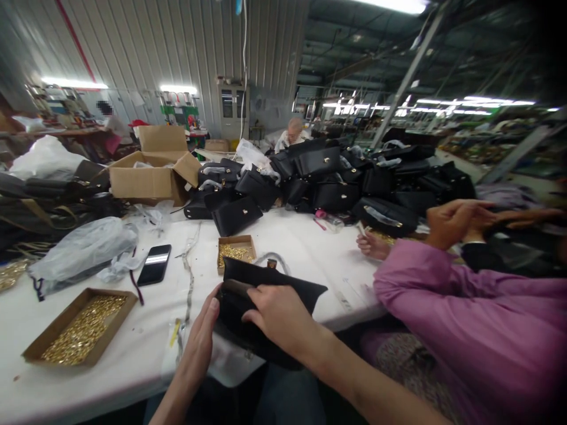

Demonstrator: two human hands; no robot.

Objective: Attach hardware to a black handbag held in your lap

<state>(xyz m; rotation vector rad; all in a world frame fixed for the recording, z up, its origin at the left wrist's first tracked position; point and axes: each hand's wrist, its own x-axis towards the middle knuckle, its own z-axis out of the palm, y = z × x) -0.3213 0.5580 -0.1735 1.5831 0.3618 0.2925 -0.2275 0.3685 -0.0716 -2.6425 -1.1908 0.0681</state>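
Note:
A black handbag [239, 336] is in front of me at the table's near edge, tilted with its flap raised at the back. A metal clasp and a clear-wrapped handle [283, 265] show behind the flap. My left hand [204, 336] grips the bag's left side, thumb by the upper edge and the other fingers largely hidden. Curled over the bag's mouth, my right hand [279, 316] grips its inner edge; some fingertips are hidden inside. Just beyond the bag, a small cardboard tray [220, 265] holds gold-coloured metal parts.
A larger tray [39, 352] of gold parts, a phone [154, 265] and plastic wrap [88, 248] lie left. Black bags [319, 171] are piled behind, beside an open carton [142, 186]. A co-worker's pink sleeve [416, 289] is close on my right; other people sit farther back.

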